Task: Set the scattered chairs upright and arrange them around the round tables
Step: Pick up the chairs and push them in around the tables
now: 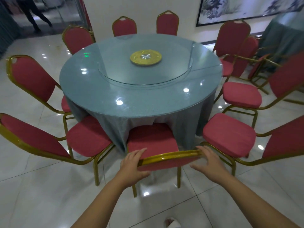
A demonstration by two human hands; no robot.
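Observation:
A red-cushioned chair with a gold frame (pixel 153 142) stands upright right in front of me, its seat tucked under the cloth of the round table (pixel 115 89). My left hand (pixel 134 167) grips the left end of its backrest top, fingers over the front and thumb behind. My right hand (pixel 208 159) holds the right end of the same gold rail. Several matching chairs stand upright around the table, among them a near left chair (pixel 88 137) and a near right chair (pixel 230 134).
A glass turntable with a gold hub (pixel 145 58) sits on the table. More chairs (pixel 253 63) are bunched at the right beside a second clothed table (pixel 284 35). A person's legs (pixel 35 15) stand at the far left. Glossy tiled floor lies around me.

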